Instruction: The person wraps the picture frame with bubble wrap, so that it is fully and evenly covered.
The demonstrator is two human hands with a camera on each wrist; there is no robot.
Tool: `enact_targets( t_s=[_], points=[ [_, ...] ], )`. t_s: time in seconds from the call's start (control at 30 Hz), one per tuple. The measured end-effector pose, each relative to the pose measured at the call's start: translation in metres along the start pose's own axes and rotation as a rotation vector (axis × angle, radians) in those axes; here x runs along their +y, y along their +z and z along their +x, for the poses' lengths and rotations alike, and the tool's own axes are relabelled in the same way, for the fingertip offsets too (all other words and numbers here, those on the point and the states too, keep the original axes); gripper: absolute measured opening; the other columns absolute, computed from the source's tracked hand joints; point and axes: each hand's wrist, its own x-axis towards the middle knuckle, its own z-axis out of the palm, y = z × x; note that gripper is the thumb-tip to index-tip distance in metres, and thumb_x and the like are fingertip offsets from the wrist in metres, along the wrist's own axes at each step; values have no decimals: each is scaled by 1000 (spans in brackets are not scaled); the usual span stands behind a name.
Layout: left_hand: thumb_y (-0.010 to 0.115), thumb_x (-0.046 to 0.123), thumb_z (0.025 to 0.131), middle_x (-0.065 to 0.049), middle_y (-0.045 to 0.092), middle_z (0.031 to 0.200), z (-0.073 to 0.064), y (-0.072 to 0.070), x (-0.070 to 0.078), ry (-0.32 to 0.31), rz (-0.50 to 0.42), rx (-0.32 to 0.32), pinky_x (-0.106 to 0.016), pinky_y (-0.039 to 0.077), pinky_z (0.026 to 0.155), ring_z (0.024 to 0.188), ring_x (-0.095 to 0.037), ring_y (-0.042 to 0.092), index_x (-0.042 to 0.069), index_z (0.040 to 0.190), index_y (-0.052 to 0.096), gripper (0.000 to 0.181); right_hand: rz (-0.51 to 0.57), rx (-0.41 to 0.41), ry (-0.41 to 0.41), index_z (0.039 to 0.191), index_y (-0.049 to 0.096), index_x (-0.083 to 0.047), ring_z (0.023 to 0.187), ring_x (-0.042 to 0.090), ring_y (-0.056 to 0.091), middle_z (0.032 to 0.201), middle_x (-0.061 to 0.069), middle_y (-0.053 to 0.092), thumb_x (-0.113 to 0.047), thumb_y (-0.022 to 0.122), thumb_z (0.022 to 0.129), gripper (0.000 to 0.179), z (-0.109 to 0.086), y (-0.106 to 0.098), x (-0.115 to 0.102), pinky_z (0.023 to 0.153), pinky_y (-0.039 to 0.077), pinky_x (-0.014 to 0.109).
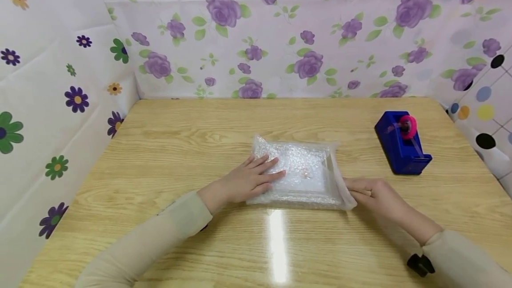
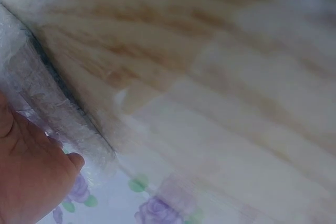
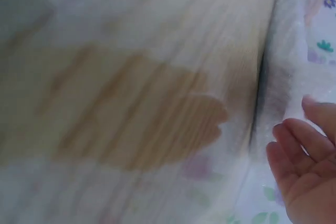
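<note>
A flat rectangular item in clear bubble wrap lies on the table, with a frame-like border showing through the plastic. My left hand rests on its left part, fingers spread and straight over the wrap. At the right end, a loose flap of wrap stands up along the edge. My right hand is beside that flap, its fingertips right at the plastic. In the right wrist view the right hand's fingers are relaxed, with the thumb apart from them. The left wrist view has the package's wrapped side next to the left hand.
A blue tape dispenser with a pink-cored roll of tape stands to the right, beyond my right hand. The wood-grain table reaches back to a flowered cloth. More patterned cloth hangs at both sides.
</note>
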Motion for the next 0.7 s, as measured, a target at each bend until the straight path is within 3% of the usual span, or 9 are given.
enact_targets(
  t_s=[0.13,0.2,0.27,0.4,0.43,0.53,0.63,0.7],
  points=[
    [30,39,104,-4,7,161,1,1,0,0,-8,0,-52,3,119,148,-27,1,29,151,24,49,35,34,58,110,72,-11,100,-5,58,108,5,71,-5,73,81,30,4,0,4,82,52,20],
    [30,38,104,-4,7,161,2,1,-1,-2,-13,1,-52,3,119,148,-27,1,29,151,24,49,39,47,65,109,70,-7,98,-2,59,104,6,71,-3,74,78,31,7,1,6,83,55,27],
    [30,38,104,-4,7,161,2,1,-1,-3,-15,4,-52,3,119,148,-27,1,29,151,24,49,48,47,61,112,66,0,97,8,62,104,11,69,-1,76,76,37,12,0,8,84,55,36],
    [29,38,104,-4,7,161,2,1,-2,0,-11,0,-52,3,119,148,-28,0,29,151,23,48,87,-26,68,131,46,12,113,42,54,125,31,53,0,76,75,65,17,-3,15,92,48,52],
    [29,38,104,-4,7,161,2,1,-1,-1,-12,-4,-52,2,119,148,-28,0,29,151,23,48,86,-51,62,137,40,11,121,40,49,132,34,47,-2,76,75,72,18,-4,18,94,45,53],
    [28,39,104,-4,7,161,2,2,-1,-4,-15,-11,-52,2,119,148,-27,0,29,151,23,49,95,-145,41,149,21,2,139,23,29,149,32,26,-11,72,82,86,19,-6,25,105,40,38],
    [28,40,104,-4,7,161,1,2,0,-3,-13,-13,-52,2,119,148,-27,-1,29,151,22,49,99,-208,-6,154,9,-11,136,-5,9,156,24,13,-18,68,87,89,21,-8,30,108,23,9],
    [29,39,104,-4,7,160,1,0,0,0,-8,-8,-53,2,119,148,-27,-1,29,152,22,49,107,-238,-28,154,4,-13,136,-5,5,158,22,7,-19,65,90,89,23,-10,32,106,14,2]
  ],
)
